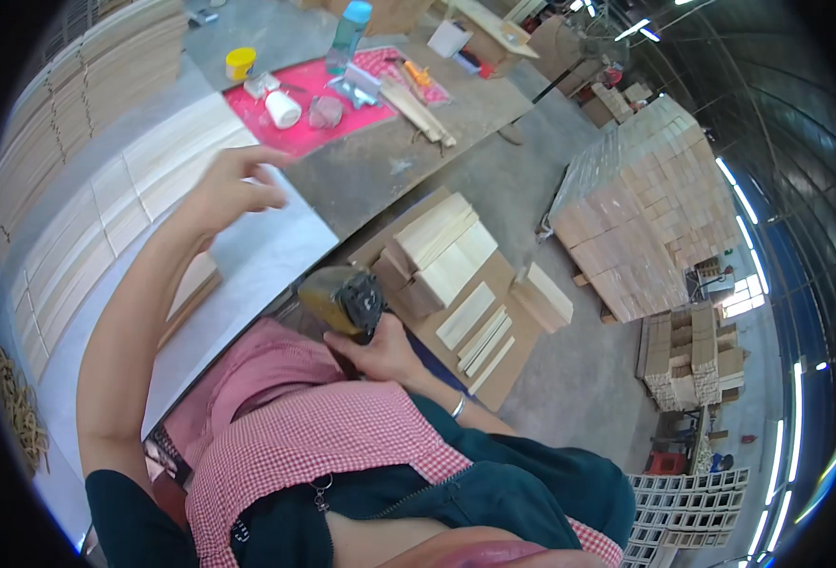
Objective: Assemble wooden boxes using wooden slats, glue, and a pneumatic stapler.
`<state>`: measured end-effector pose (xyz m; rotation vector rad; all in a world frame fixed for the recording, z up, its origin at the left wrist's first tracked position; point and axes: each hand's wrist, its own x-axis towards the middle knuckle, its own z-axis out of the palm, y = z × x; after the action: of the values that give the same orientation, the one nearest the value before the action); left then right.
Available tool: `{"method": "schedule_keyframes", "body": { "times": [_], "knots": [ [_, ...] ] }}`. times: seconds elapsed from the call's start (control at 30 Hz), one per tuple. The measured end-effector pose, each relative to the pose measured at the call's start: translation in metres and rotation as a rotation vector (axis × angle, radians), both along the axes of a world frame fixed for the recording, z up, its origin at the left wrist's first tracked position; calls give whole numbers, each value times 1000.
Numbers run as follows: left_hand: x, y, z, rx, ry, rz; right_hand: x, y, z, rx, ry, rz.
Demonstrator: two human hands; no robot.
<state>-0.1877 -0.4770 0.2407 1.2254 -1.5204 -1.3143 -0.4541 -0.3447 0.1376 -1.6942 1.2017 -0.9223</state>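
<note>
My right hand [388, 352] is wrapped round a yellow and black power tool [340, 299], held low at the table's front edge beside my apron. Part of its grip is hidden by the hand, and I cannot make out its exact kind. Up over the white table surface [290, 227], my left hand [240, 194] hovers with nothing in it, its fingers loosely bent and apart. Below the left wrist lies a small piece of wood [191, 293]. Close beyond the left fingertips is a pink mat [304, 137] bearing a white bottle [284, 110] and a crumpled lump [325, 113].
Long pale boards [96, 204] are stacked along the left. A yellow tub [241, 63], a blue-lidded bottle [347, 38] and wood strips [418, 109] stand or lie farther back. Right of the table, wood blocks [451, 246] rest on cardboard [522, 350]; a wrapped pallet stack [640, 204] stands beyond.
</note>
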Motion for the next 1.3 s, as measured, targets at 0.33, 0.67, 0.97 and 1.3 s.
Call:
{"method": "schedule_keyframes", "body": {
  "times": [0.33,0.67,0.97,1.3],
  "knots": [
    [122,143,-80,112,61,599,29,-11,47,413,99,-94],
    [172,232,-106,122,-113,946,64,-40,58,387,200,8],
    [220,220,-114,224,-1033,339,94,-56,70,299,356,214],
    [148,189,-123,165,-778,425,115,-73,90,289,521,256]
  ]
}}
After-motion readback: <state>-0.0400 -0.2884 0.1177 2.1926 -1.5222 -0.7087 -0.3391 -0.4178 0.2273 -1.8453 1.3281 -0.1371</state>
